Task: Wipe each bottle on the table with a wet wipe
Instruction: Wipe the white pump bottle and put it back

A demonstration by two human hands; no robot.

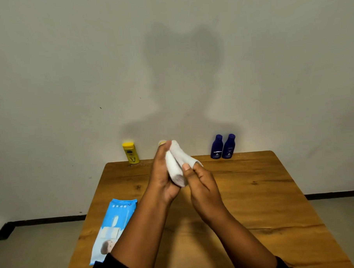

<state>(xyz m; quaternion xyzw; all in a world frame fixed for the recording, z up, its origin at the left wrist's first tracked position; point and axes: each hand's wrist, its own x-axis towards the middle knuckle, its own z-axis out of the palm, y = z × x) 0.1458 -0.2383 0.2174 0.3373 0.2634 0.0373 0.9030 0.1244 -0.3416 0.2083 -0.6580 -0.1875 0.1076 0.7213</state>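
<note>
On the table [256,201], the wipe pack [113,223] lies at 8 o'clock and a yellow bottle [130,153] stands at 11. Over the middle, the left hand [163,175] grips a yellow-capped bottle [162,143]. The right hand [202,185] pinches the wet wipe [176,164] round it. Two blue bottles [228,146] stand at 1. One bottle is mid-wipe; whether the other three are done cannot be told.

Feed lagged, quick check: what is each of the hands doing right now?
Left hand: grips the bottle, mostly covered by the wet wipe.
Right hand: pinches the wet wipe against it.
</note>
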